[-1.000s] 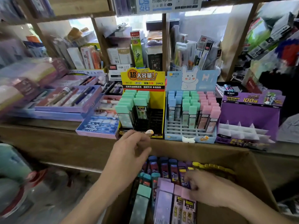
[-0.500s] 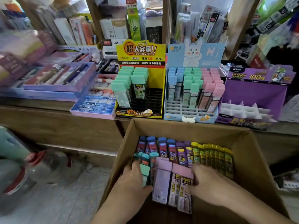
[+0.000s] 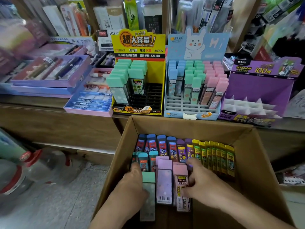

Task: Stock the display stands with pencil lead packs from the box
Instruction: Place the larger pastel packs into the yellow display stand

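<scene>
Head: curled fingers (image 3: 136, 171) grip mint pack (image 3: 148, 200), pink pack (image 3: 180, 172).

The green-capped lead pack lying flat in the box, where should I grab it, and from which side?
Probably pinch the green-capped pack across its long narrow edges just below the cap, coming down from above. It lies flat, broad face up, with the purple pack close beside its right edge and the left hand at its left edge.
</scene>
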`<state>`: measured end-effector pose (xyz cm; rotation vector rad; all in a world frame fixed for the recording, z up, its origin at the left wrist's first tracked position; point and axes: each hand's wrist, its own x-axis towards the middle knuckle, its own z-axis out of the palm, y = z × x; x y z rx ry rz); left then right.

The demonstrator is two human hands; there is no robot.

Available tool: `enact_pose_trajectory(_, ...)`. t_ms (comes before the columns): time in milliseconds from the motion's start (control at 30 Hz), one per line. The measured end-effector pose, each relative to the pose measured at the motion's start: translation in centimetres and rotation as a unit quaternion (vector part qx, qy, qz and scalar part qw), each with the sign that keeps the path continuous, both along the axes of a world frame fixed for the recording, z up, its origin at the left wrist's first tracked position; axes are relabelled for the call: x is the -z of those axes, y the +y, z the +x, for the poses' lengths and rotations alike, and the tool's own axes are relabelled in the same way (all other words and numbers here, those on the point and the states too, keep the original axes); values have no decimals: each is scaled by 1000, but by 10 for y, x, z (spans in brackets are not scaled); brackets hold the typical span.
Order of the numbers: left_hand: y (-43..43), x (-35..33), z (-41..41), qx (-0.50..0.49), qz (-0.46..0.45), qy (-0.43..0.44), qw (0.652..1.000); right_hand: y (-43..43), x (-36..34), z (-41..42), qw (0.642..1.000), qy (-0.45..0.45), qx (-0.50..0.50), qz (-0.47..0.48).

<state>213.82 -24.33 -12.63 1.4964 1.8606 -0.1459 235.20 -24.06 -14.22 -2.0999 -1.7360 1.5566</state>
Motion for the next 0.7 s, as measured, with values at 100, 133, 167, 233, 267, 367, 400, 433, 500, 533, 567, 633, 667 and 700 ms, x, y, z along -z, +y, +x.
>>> enact_pose_trajectory(100, 0, 3, -4, -9, -9, -29, 999, 2, -1, -4, 999, 4, -30, -18)
enact_pose_trajectory(133, 0, 6, -6, -12, -6, -44, 999, 3, -3, -5, 999, -1, -39, -20)
enact_pose_trajectory(167, 0, 8, -8, -15, -1, -61, 998, 3, -3, -6, 999, -5, -44, -19)
enact_pose_trajectory(233, 0, 13, -11, -20, 12, -89, 996, 4, -2, -7, 999, -9, -48, -16)
enact_pose_trajectory(267, 0, 15, -13, -19, 17, -98, 995, 5, -1, -8, 999, -10, -48, -16)
enact_pose_trajectory(367, 2, 19, -18, -33, 19, -120, 992, 6, 2, -7, 999, -10, -45, -12)
enact_pose_trajectory(400, 3, 20, -19, -40, 14, -134, 990, 6, 4, -6, 999, -10, -45, -5)
enact_pose_trajectory(433, 4, 21, -20, -47, 8, -151, 987, 5, 6, -5, 999, -13, -47, 4)
enact_pose_trajectory(500, 4, 22, -20, -56, -16, -199, 978, 4, 10, -3, 998, -26, -53, 26)
enact_pose_trajectory(533, 3, 21, -19, -60, -30, -227, 972, 3, 12, -2, 998, -31, -52, 30)
enact_pose_trajectory(567, 2, 21, -18, -64, -43, -255, 964, 3, 13, -1, 998, -30, -48, 30)
enact_pose_trajectory(633, 2, 22, -17, -71, -61, -297, 950, 5, 13, -1, 999, -19, -35, 23)
enact_pose_trajectory(667, 2, 22, -18, -73, -65, -307, 947, 5, 13, -1, 999, -12, -33, 18)
enact_pose_trajectory(700, 2, 22, -17, -75, -65, -313, 944, 6, 12, -1, 999, -7, -34, 14)
